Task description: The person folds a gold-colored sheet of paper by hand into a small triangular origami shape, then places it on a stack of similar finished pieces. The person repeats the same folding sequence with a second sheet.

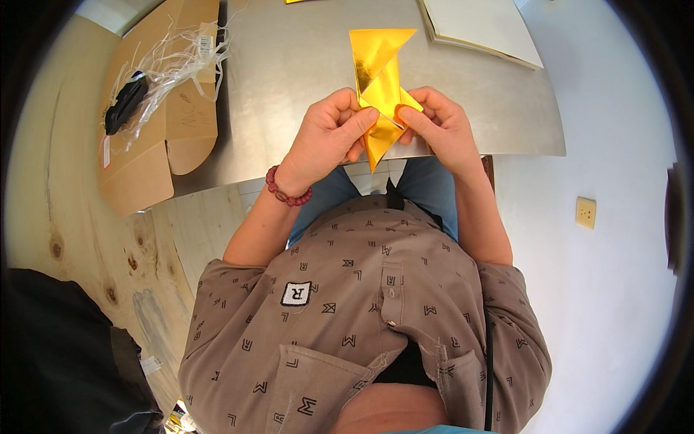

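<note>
Between my hands is a piece of shiny gold paper (385,88), folded into a shape with pointed ends, one up and away from me and one down toward me. My left hand (335,130), with a dark red bead bracelet (280,189) on its wrist, pinches the paper's left edge between thumb and fingers. On the other side my right hand (442,129) grips a folded flap, its thumb pressed on the front near the middle. The paper is held up over the near edge of the metal table (289,87). Some fingertips are hidden behind the folds.
At the left of the table lies an opened cardboard box (189,123) with clear plastic strips (173,69) and a black object (126,103) on it. White sheets or boards (481,32) are stacked at the far right. A bit of gold paper (298,1) shows at the far edge.
</note>
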The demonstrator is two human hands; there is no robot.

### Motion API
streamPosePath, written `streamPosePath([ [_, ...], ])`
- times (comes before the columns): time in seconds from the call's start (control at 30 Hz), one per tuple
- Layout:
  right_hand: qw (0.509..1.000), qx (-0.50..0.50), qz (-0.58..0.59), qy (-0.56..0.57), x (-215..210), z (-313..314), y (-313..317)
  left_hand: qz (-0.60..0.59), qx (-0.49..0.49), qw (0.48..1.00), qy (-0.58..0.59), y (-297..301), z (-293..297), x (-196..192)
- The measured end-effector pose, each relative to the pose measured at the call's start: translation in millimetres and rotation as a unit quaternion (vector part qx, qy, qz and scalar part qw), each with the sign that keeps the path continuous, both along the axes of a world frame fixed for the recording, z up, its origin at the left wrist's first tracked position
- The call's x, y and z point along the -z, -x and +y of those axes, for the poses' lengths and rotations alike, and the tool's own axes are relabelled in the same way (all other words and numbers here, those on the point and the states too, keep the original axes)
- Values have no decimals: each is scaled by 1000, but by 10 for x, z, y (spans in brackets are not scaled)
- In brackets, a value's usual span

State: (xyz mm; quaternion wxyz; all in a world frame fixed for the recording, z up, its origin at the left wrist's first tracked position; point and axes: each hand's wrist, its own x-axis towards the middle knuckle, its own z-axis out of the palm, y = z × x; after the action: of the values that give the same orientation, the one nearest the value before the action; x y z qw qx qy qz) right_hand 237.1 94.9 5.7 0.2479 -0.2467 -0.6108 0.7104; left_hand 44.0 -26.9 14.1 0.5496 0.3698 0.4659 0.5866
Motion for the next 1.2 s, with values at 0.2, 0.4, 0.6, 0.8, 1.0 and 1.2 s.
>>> streamPosePath([
  [0.2, 995, 14, 76, -60, 24, -100, -75, -2, -10, 1000, -7, 31, -2, -53],
  [0.4, 986, 4, 54, -160, 86, -109, -47, -18, -1, 1000, 1, 32, -12, -51],
  [0.6, 986, 31, 66, -149, 51, -100, -71, 62, -109, 989, -77, -78, -60, -35],
  [0.8, 988, 39, 75, -133, 76, -97, -82, 232, -79, 958, -151, 23, -78, 31],
  [1.0, 987, 44, 91, -123, 108, -85, -83, 299, -108, 924, -212, 46, -33, 65],
  [1.2, 989, 46, 88, -110, 114, -93, -93, 357, -106, 903, -213, 72, -43, 11],
])
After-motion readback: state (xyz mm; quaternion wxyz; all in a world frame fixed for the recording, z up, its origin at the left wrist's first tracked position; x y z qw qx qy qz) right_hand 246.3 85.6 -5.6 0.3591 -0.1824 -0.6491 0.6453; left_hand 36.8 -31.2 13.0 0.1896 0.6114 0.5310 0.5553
